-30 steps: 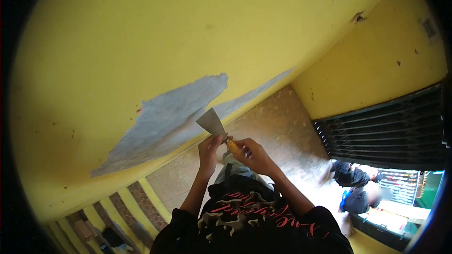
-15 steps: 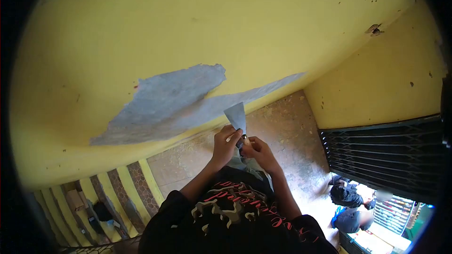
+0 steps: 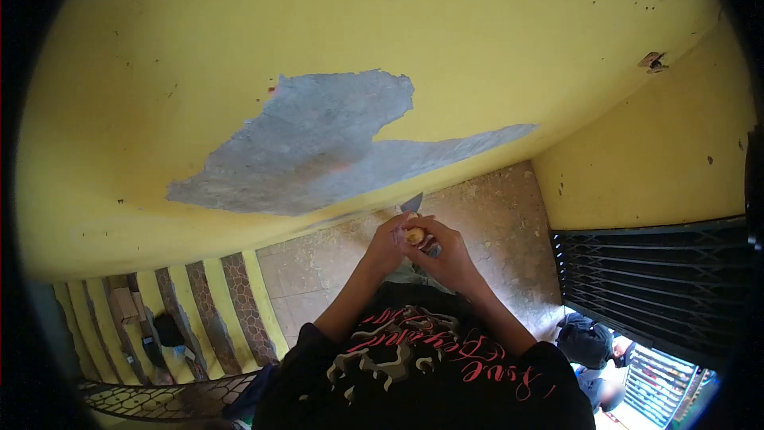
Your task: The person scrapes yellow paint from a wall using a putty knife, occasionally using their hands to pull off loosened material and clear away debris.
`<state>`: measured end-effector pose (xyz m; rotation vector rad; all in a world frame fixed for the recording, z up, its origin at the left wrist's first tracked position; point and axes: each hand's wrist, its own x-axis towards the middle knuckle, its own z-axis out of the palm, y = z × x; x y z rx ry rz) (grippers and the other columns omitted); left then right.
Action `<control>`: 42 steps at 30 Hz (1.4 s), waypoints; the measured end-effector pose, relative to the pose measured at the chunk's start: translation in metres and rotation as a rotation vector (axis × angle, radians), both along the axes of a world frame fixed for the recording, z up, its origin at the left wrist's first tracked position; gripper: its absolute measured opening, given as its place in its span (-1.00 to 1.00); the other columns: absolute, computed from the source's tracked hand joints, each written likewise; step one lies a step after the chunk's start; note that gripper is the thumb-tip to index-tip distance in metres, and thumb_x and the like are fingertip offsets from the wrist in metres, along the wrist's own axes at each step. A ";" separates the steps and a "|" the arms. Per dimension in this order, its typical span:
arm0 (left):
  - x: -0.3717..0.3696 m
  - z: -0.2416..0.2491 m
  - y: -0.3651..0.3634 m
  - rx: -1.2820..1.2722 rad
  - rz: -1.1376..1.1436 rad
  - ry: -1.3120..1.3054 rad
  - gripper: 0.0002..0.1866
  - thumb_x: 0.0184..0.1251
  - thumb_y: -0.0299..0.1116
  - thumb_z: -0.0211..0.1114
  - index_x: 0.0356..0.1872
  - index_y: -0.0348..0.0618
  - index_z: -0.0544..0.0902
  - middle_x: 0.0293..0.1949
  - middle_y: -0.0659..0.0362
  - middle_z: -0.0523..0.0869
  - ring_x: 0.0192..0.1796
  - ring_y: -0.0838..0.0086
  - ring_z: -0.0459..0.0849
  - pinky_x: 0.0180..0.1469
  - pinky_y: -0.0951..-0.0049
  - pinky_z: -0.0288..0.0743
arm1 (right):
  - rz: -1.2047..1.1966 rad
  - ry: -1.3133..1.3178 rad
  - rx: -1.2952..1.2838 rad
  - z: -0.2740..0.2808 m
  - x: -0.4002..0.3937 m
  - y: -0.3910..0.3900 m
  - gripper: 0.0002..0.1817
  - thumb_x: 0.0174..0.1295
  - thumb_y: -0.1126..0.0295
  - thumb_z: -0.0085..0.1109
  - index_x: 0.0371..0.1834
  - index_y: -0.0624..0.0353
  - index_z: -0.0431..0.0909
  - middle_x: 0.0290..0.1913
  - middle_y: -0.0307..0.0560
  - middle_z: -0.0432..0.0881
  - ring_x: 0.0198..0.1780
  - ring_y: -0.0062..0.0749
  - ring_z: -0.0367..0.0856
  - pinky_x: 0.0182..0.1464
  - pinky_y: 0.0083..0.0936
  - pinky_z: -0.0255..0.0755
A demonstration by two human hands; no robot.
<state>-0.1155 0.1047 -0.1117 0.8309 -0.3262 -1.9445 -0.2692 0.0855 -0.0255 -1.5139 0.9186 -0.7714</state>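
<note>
A putty knife (image 3: 412, 203) is held in front of my body, its blade tilted up toward the wall. The butt of its wooden handle (image 3: 415, 235) faces me between my two hands. My left hand (image 3: 387, 240) is closed around the handle from the left side. From the other side, my right hand (image 3: 446, 248) also grips the handle, fingers curled over it. Most of my fingertips are hidden. Ahead is a yellow wall with a bare grey patch (image 3: 310, 143) where the paint is gone.
Striped yellow and brown steps (image 3: 239, 295) go down at the left, with a cardboard box (image 3: 124, 305) on them. A dark folding metal gate (image 3: 652, 271) stands on the right. Beyond it a person in dark clothes (image 3: 585, 342) is seated. Tiled floor (image 3: 493, 223) lies below the wall.
The putty knife has tipped so that its handle end now faces me and less blade shows. Both hands have closed around the handle. The view has shifted slightly.
</note>
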 end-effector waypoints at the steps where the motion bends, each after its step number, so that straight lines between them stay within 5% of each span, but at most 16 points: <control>1: 0.002 -0.002 0.006 -0.091 0.019 -0.211 -0.60 0.46 -0.11 0.03 0.04 -0.22 0.56 -0.07 0.11 0.64 -0.05 0.45 0.62 -0.05 0.44 0.48 | -0.006 0.106 -0.175 -0.005 0.011 -0.002 -0.60 0.18 0.31 0.30 0.07 0.16 0.51 -0.30 -0.07 0.61 -0.31 -0.39 0.57 -0.26 -0.47 0.47; 5: 0.038 0.009 0.007 -0.100 -0.091 -0.745 -0.69 0.47 -0.19 0.01 -0.03 -0.20 0.54 -0.13 0.16 0.62 -0.14 0.49 0.60 -0.11 0.47 0.46 | 0.058 0.291 -0.491 0.003 0.036 -0.019 -0.58 0.03 0.39 0.34 0.00 0.15 0.51 -0.34 0.02 0.61 -0.31 -0.12 0.58 -0.24 -0.33 0.49; 6: 0.052 0.012 0.007 -0.101 -0.047 -0.711 -0.66 0.36 -0.49 0.09 0.15 -0.24 0.43 -0.03 0.14 0.66 -0.10 0.48 0.64 -0.15 0.44 0.51 | 0.052 0.294 -0.479 0.006 0.041 -0.024 -0.58 0.03 0.39 0.34 0.00 0.15 0.51 -0.34 0.02 0.61 -0.31 -0.12 0.58 -0.24 -0.33 0.49; 9: 0.069 0.038 0.008 -0.319 0.090 -0.852 -0.53 0.29 -0.53 0.13 0.25 -0.24 0.36 0.09 0.05 0.61 0.00 0.38 0.63 -0.07 0.38 0.50 | 0.056 0.276 -0.583 0.016 0.058 -0.032 -0.55 -0.06 0.40 0.35 -0.03 0.16 0.53 -0.40 -0.03 0.58 -0.30 -0.13 0.58 -0.27 -0.28 0.49; 11: 0.069 0.066 0.006 -0.515 0.073 -1.276 -0.39 0.25 -0.51 0.15 0.36 -0.19 0.27 0.25 -0.07 0.47 0.19 0.24 0.55 0.10 0.31 0.46 | 0.060 0.259 -0.613 0.025 0.069 -0.030 -0.54 -0.06 0.40 0.35 -0.01 0.17 0.52 -0.43 -0.05 0.56 -0.31 -0.14 0.57 -0.27 -0.29 0.48; 12: 0.071 0.065 0.002 -0.513 0.068 -1.268 -0.39 0.25 -0.51 0.15 0.36 -0.19 0.27 0.25 -0.07 0.47 0.19 0.24 0.55 0.10 0.31 0.46 | 0.065 0.233 -0.653 0.029 0.075 -0.030 -0.52 -0.06 0.40 0.35 0.01 0.17 0.52 -0.45 -0.06 0.55 -0.32 -0.15 0.57 -0.27 -0.29 0.48; 14: 0.078 0.061 -0.009 -0.923 0.142 -1.557 -0.33 0.23 -0.50 0.19 0.40 -0.17 0.25 0.34 -0.11 0.35 0.33 0.14 0.43 0.21 0.27 0.40 | 0.059 0.246 -0.650 0.033 0.086 -0.025 -0.52 -0.07 0.39 0.36 0.01 0.16 0.53 -0.44 -0.07 0.54 -0.30 -0.17 0.55 -0.26 -0.31 0.48; 19: 0.075 0.053 -0.025 -0.757 0.153 -0.935 -0.37 0.26 -0.38 0.27 0.37 -0.18 0.32 0.36 -0.06 0.35 0.37 0.19 0.37 0.32 0.22 0.29 | -0.073 0.248 -0.746 0.055 0.102 -0.018 -0.60 -0.07 0.36 0.38 -0.09 0.12 0.60 -0.35 -0.09 0.51 -0.20 -0.19 0.50 -0.19 -0.31 0.45; 22: 0.072 0.075 -0.031 -0.593 0.170 -0.855 -0.40 0.26 -0.37 0.28 0.34 -0.22 0.35 0.32 -0.03 0.40 0.31 0.22 0.43 0.29 0.24 0.32 | -0.107 0.284 -0.772 0.066 0.107 -0.022 -0.70 -0.09 0.32 0.40 -0.25 0.11 0.64 -0.26 -0.09 0.47 -0.12 -0.16 0.47 -0.11 -0.26 0.41; 24: 0.074 0.073 -0.033 -0.539 0.237 -0.825 -0.42 0.27 -0.38 0.28 0.32 -0.22 0.36 0.30 -0.03 0.42 0.30 0.22 0.44 0.29 0.25 0.33 | -0.140 0.121 -0.927 0.067 0.117 -0.034 -0.79 -0.06 0.29 0.37 -0.45 0.16 0.59 -0.28 -0.08 0.44 -0.16 -0.17 0.46 -0.03 -0.23 0.34; 28: 0.075 0.051 -0.039 -0.484 0.491 -0.815 -0.45 0.27 -0.38 0.28 0.28 -0.22 0.39 0.27 -0.03 0.44 0.28 0.22 0.46 0.27 0.25 0.34 | -0.051 0.014 -1.035 0.065 0.139 -0.055 -0.82 -0.09 0.38 0.36 -0.51 0.15 0.52 -0.27 -0.10 0.48 -0.13 -0.14 0.51 -0.02 -0.26 0.40; 33: 0.084 0.045 -0.045 -0.471 0.691 -0.876 -0.50 0.28 -0.39 0.27 0.23 -0.23 0.42 0.23 -0.04 0.48 0.25 0.22 0.48 0.25 0.26 0.36 | 0.000 -0.157 -1.120 0.066 0.149 -0.075 -0.86 -0.16 0.49 0.28 -0.57 0.18 0.47 -0.50 -0.11 0.49 -0.28 -0.20 0.55 -0.17 -0.31 0.48; 42: 0.094 0.047 -0.056 -0.461 0.792 -1.054 -0.59 0.29 -0.40 0.26 0.15 -0.24 0.48 0.16 -0.04 0.54 0.20 0.22 0.53 0.21 0.27 0.40 | -0.051 -0.348 -0.980 0.061 0.143 -0.098 -0.79 -0.14 0.44 0.31 -0.68 0.13 0.41 -0.55 -0.14 0.49 -0.42 -0.21 0.52 -0.30 -0.38 0.44</control>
